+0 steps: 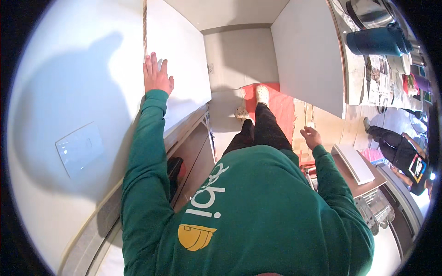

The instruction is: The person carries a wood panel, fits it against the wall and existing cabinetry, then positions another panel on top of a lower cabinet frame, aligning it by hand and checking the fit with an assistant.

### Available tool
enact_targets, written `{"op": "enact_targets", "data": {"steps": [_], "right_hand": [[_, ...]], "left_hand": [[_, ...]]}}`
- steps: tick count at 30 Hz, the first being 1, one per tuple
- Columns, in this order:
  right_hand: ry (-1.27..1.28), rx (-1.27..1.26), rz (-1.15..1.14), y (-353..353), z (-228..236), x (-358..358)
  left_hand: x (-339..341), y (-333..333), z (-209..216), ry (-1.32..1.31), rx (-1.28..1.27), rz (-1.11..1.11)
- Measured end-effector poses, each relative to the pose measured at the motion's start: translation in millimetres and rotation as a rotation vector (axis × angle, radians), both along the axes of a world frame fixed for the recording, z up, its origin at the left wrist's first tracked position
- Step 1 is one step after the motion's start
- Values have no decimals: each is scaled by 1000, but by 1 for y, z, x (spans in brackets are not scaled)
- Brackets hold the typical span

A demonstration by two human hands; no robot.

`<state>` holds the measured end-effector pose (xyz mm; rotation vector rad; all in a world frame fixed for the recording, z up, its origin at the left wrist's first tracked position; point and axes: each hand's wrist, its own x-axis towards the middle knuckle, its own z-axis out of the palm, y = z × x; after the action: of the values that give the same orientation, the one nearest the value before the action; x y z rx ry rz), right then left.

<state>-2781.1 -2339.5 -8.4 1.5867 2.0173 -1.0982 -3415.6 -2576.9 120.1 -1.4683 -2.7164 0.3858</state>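
Note:
My left hand [157,76] reaches forward along the left side and lies on a white door-like panel [184,55], close to its brown-edged left border. Its fingers are stretched and spread, and a small shiny bit shows between them. Low at my right side hangs my right hand [311,137], its fingers curled in loosely; I see nothing in them. A second white panel [308,50] stands opposite, to the right of the gap in front of me.
Left is a white wall with a switch plate [81,148]. A red mat [281,108] lies under my feet. At right, a dark blue bottle [375,42] rests on a cluttered counter [354,83], and a white box [352,163] on a brown surface. Another person [400,147] is further right.

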Motion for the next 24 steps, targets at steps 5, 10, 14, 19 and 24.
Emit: {"op": "enact_targets", "data": {"steps": [5, 10, 14, 19, 24], "right_hand": [[-43, -79, 24, -24, -7, 33], [-36, -140, 36, -23, -7, 31], [43, -163, -8, -12, -13, 25], [45, -113, 7, 3, 30, 0], [471, 195, 208, 47, 141, -81]], "left_hand": [[-2, 0, 2, 4, -16, -35], [-13, -5, -18, 116, -130, 2], [3, 12, 0, 92, -162, 26], [-5, 17, 5, 110, -258, 78], [-6, 21, -8, 264, -384, 77]]}}
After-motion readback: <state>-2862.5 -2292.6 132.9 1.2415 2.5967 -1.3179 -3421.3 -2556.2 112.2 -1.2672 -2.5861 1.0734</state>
